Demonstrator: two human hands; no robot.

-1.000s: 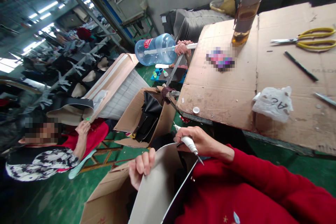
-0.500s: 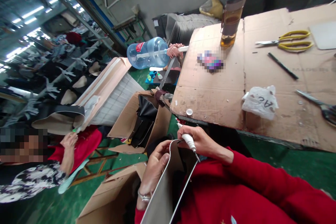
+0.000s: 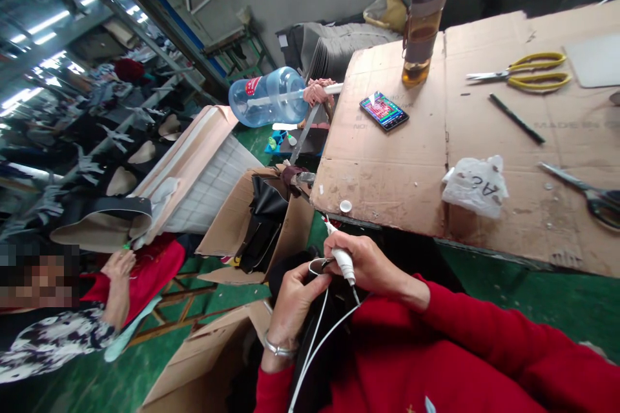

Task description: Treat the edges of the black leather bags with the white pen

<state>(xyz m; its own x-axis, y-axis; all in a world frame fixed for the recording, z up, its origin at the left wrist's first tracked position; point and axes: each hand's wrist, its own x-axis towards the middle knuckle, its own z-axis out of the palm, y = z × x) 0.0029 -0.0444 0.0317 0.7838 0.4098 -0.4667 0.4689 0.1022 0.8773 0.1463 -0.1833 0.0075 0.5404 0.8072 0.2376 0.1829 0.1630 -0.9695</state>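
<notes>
My left hand (image 3: 295, 303), with a silver bangle at its wrist, pinches the curled end of a dark flexible sheet with white edges (image 3: 322, 310); the piece runs down toward my lap. In my right hand (image 3: 365, 264) is a white tapered tool (image 3: 343, 264) with a thin pointed tip aimed down toward me. Its fingers wrap round the tool and meet the sheet's end beside my left thumb. The exact kind of tool is unclear.
A cardboard-covered table (image 3: 382, 174) bears a phone (image 3: 384, 111), a tea bottle (image 3: 422, 32), yellow-handled scissors (image 3: 537, 71), dark scissors (image 3: 593, 197) and a plastic bag (image 3: 477, 187). Open cartons (image 3: 203, 361) stand at left, and a co-worker's hand (image 3: 119, 264) holds a dark piece.
The sheet has turned from showing its broad pale face to nearly edge-on. My left hand has rotated and moved closer to my right hand, which still holds the white tool.
</notes>
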